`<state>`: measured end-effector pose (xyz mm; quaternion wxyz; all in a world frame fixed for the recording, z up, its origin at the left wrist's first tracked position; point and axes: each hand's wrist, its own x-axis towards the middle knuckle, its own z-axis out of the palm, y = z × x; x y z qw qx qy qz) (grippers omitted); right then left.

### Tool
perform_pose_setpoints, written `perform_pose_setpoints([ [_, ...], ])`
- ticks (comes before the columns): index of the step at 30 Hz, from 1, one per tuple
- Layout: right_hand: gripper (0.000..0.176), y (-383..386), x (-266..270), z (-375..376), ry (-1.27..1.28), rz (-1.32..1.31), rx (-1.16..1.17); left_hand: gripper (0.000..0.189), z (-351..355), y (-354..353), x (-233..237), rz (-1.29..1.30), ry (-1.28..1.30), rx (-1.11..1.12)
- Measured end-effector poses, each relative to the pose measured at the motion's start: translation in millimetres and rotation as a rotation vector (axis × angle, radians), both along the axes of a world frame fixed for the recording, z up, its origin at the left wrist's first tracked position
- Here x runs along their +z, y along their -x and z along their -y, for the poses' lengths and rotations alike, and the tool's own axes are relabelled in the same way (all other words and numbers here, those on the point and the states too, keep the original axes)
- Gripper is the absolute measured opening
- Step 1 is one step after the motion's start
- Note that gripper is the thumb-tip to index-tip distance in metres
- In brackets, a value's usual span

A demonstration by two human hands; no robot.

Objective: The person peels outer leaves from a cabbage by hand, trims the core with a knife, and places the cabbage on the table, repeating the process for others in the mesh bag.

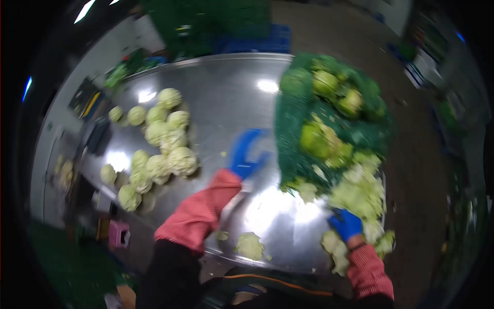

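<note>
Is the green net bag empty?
No, not empty: round cabbages show inside the green net bag, lying on the steel table.

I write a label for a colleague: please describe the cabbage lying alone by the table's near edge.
Find the steel table. At its near edge, between the person's two red sleeves, lies one pale green cabbage. Unlike the cabbage pile on the left and the heads in the green net sack, it lies alone.
</note>
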<state>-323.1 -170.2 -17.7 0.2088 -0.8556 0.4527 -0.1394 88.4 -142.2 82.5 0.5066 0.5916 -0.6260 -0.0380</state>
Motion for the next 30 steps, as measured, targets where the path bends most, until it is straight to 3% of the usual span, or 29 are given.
perform_pose_setpoints([
  [1, 0.029, 6, 0, 15, 0.045, 0.138, -0.02, 0.051, 24, 37, 13, -0.176, 0.01, -0.181],
  [2, 0.027, 7, 6, 33, 0.078, 0.274, -0.045, 0.052, 48, 63, 2, -0.189, -0.041, -0.239],
  [3, 0.026, 1, 13, 56, -0.091, 0.465, -0.101, 0.055, 75, 84, -7, -0.156, 0.044, -0.265],
  [4, 0.026, -5, 21, 73, -0.27, 0.64, -0.173, 0.056, 97, 102, 6, -0.319, -0.063, -0.332],
  [6, 0.031, -45, 65, 106, -0.547, 0.971, -0.311, 0.059, 152, 122, -15, -0.459, -0.095, -0.258],
  [7, 0.036, -67, 83, 119, -0.541, 1.005, -0.31, 0.062, 170, 120, -23, -0.391, -0.216, -0.15],
  [8, 0.042, -81, 77, 136, -0.723, 1.154, -0.334, 0.065, 188, 116, -31, -0.322, -0.338, -0.048],
  [12, 0.047, -111, 19, 183, -1.133, 0.921, -0.492, 0.08, 219, 93, -59, -0.021, -0.849, 0.154],
  [14, 0.051, -122, 4, 184, -1.397, 0.937, -0.453, 0.082, 216, 79, -67, -0.161, -0.808, 0.093],
  [16, 0.05, -127, -33, 189, -1.425, 1.037, -0.401, 0.08, 202, 71, -62, -0.553, -0.787, -0.004],
  [18, 0.048, -134, -4, 173, -1.146, 0.953, -0.256, 0.079, 187, 66, -88, -0.583, -0.61, 0.011],
  [20, 0.044, -131, 34, 153, -1.056, 0.879, -0.286, 0.083, 161, 67, -84, -0.557, -0.553, 0.027],
  [22, 0.046, -118, 56, 123, -0.966, 0.904, -0.25, 0.087, 121, 83, -38, -0.513, -0.505, 0.037],
  [24, 0.051, -109, 88, 91, -0.89, 0.98, -0.199, 0.092, 82, 93, 6, -0.597, -0.441, -0.11],
  [25, 0.06, -101, 100, 71, -0.885, 1.011, -0.189, 0.093, 61, 98, 23, -0.516, -0.368, -0.163],
  [27, 0.061, -87, 99, 36, -0.849, 0.992, -0.195, 0.097, 21, 101, 28, -0.31, -0.237, -0.236],
  [30, 0.057, -76, 73, -13, -0.943, 0.908, -0.228, 0.105, -39, 119, 16, -0.255, -0.362, -0.182],
])
